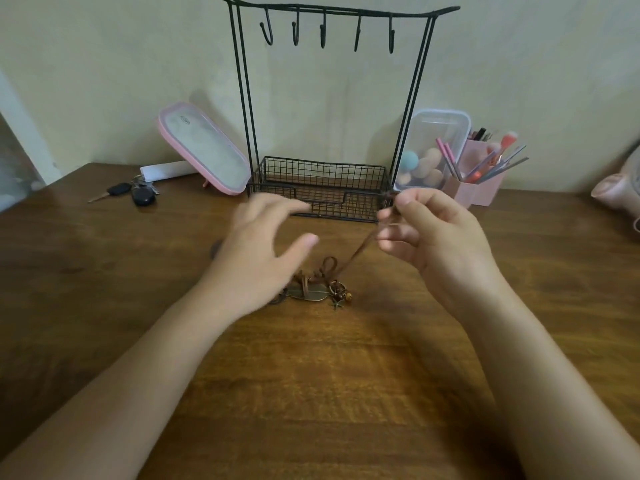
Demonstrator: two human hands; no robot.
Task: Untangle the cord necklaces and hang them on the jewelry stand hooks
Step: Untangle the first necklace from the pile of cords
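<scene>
The right hand [433, 237] is pinching one thin brown cord [360, 251] between thumb and forefinger, the other fingers curled, and is holding it up in front of the right corner of the wire basket [318, 178]. This cord is running down at a slant to the tangled heap of brown cord necklaces [311, 289], which is lying on the brown wooden desk [311, 375] between the two hands, with a flat oval metal pendant and small beads in it. The left hand [263, 251] is hovering over the left side of the heap, fingers apart and loosely bent, holding nothing. It is blurred and is hiding a part of the heap.

Behind the hands the black wire jewelry stand [242, 81] is standing at the wall, carrying five hooks [323, 29] on its top bar. The basket is its base. A pink-framed oval mirror [204, 150] is leaning just beside the stand on the left, and a bunch of black car keys [135, 194] is lying further left. On the right a clear plastic box of coloured sponges [433, 147] and a pink holder full of brushes [481, 188] are standing close together.
</scene>
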